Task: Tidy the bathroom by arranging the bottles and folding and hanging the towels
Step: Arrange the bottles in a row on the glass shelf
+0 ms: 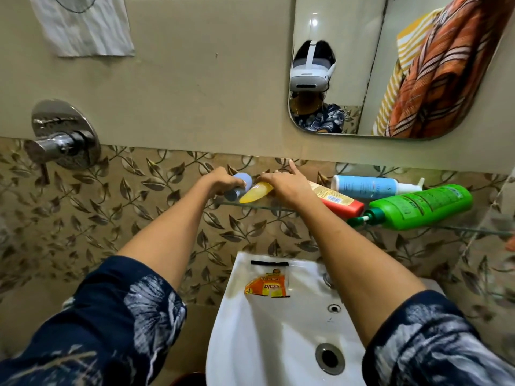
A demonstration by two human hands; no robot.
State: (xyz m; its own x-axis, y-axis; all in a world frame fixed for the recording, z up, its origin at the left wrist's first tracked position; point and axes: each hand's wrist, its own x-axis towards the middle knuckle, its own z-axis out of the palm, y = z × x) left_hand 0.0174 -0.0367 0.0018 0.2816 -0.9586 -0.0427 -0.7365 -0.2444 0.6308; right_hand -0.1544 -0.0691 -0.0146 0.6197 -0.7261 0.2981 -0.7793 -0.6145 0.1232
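both arms reach forward over the white sink [267,344] to a glass shelf [278,208] fixed on the leaf-pattern tile wall. the left hand [220,180] is curled around a small pale blue bottle [242,181] at the left end of the shelf; the fingers are closed on it, so it is holding this bottle. just beside it, to the right, lies a yellow tube [256,193], tilted with its narrow end toward the near edge. the right hand [287,185] lies flat on top of the yellow tube and of the upper part of a red and cream bottle [338,201]; the fingers are stretched out and the index finger points to the far wall. it presses or rests on them more than it grips, and i cannot tell if any finger is closed around something.

further right on the shelf, a blue and white pump bottle [367,186] lies on its side near the wall, and a big green pump bottle [420,207] lies on its side in front of it, the pump pointing left, touching the red cap end.

on the far rim of the sink lies a torn orange packet [269,286]. a chrome tap handle [62,140] is on the wall at left. above it hangs a white cloth [83,26]. the mirror [348,118] at upper right shows an orange striped towel [446,79] hanging.
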